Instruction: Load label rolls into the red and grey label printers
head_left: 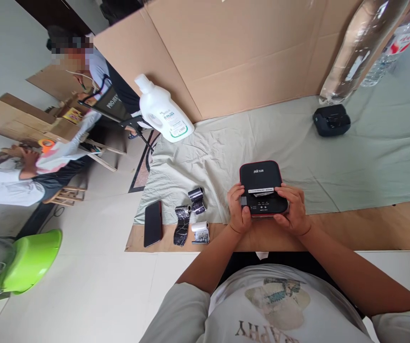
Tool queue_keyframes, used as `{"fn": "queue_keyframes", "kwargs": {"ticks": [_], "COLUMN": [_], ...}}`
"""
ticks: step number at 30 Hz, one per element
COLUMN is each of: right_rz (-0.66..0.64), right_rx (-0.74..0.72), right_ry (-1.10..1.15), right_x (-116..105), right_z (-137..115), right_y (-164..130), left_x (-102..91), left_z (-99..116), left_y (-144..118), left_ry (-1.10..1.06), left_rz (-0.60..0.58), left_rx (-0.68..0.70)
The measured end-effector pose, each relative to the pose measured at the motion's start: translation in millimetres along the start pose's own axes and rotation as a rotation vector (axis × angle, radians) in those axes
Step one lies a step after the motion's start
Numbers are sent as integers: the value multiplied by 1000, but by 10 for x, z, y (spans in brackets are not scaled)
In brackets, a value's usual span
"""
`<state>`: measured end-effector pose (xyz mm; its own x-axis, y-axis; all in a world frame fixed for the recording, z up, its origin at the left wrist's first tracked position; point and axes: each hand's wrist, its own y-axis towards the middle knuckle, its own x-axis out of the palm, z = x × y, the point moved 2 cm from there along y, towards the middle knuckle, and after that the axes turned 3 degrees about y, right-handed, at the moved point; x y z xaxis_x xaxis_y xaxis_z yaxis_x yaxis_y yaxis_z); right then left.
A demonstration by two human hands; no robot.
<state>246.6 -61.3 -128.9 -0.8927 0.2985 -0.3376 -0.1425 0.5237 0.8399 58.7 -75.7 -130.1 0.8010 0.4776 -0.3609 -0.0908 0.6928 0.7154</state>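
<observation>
The black label printer (263, 189) sits on the worktop's (369, 228) near edge, left hand (238, 209) and right hand (294, 209) both closed round its near end; a thumb slip could jam the paper strip (261, 191)

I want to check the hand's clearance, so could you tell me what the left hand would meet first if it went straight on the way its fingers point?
The left hand already grips the black printer, fingers pointing right across it; it would likely meet the right hand on the opposite edge.
</observation>
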Motion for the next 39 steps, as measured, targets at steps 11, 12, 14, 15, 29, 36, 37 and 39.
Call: {"fn": "queue_keyframes", "kwargs": {"ticks": [11,12,14,15,29,36,37,39], "right_rz": [-79,-84,-107,-130,-494,-502,-506,-510], "right_rx": [617,623,607,582,381,339,341,351], "right_ry": [155,166,191,204,244,195,195,194], "right_x": [48,44,41,46,180,195,195,193], "right_z": [290,281,263,255,204,199,195,187], "right_y": [-155,-162,-175,-179,-184,-163,-161,-158], "left_x": [-16,-42,-97,-124,-690,-909,-923,-954], "left_z": [43,67,83,67,-1821,-2481,-2532,-2609], "left_y": [-224,-207,-125,-62,1833,2206,2207,2204], "left_ry": [-430,-460,-529,-576,-763,-600,-593,-603], "left_rz": [-270,-263,-247,-232,403,482,486,493], "left_rx": [-524,-541,-586,-631,-1157,-1195,-1195,-1164]}}
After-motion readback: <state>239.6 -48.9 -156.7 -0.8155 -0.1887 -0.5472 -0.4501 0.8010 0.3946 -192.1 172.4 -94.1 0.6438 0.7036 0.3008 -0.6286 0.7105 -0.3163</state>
